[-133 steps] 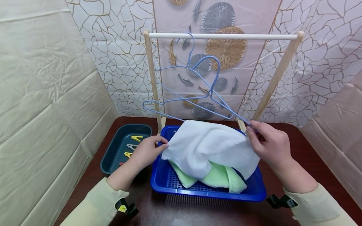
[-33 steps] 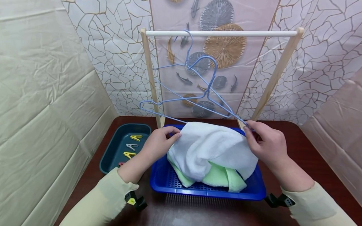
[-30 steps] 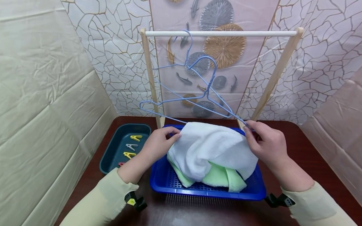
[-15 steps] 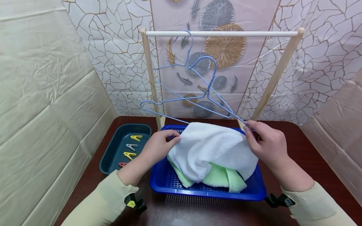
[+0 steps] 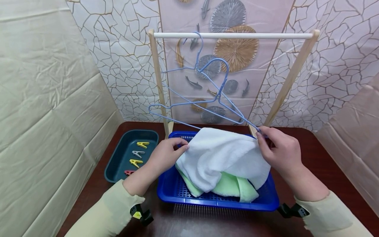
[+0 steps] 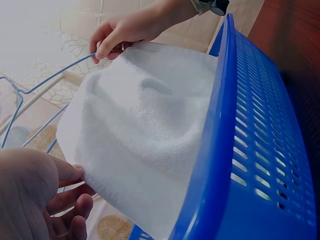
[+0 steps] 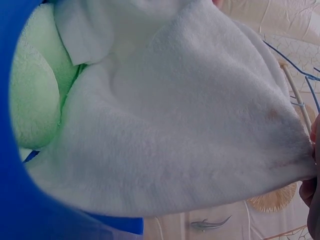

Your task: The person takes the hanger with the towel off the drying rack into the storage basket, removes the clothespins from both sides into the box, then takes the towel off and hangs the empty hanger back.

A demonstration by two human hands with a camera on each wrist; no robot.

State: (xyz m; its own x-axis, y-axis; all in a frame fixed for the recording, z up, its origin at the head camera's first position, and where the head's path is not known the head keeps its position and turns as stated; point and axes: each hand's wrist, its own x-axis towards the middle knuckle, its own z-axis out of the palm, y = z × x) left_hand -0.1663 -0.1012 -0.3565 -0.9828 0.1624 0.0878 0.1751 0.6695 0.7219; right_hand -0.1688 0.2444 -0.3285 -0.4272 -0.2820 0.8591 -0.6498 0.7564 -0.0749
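Observation:
In the head view a white towel (image 5: pixel 222 151) drapes over the lower bar of a blue hanger (image 5: pixel 219 95), which leans with its hook upward. My left hand (image 5: pixel 165 154) pinches the towel's left edge between thumb and index finger; the left wrist view shows this pinch (image 6: pixel 45 195) too. On the other side, my right hand (image 5: pixel 281 148) holds the hanger's right end together with the towel's upper right corner. Under the towel lies a light green towel (image 5: pixel 229 185), partly hidden, inside a blue plastic basket (image 5: pixel 219 204).
Behind the basket stands a wooden rack with a white rail (image 5: pixel 251 36). A second blue hanger (image 5: pixel 197 59) hangs from it, overlapping the first. Left of the basket, a dark teal tray (image 5: pixel 113 169) holds several clothespins (image 5: pixel 135 162) on the brown table (image 5: pixel 189 227).
Since the oldest frame, my left hand has moved right and slightly up, and the towel's left corner has drawn inward. Lately its upper left edge slid slightly right. My right hand stays almost still.

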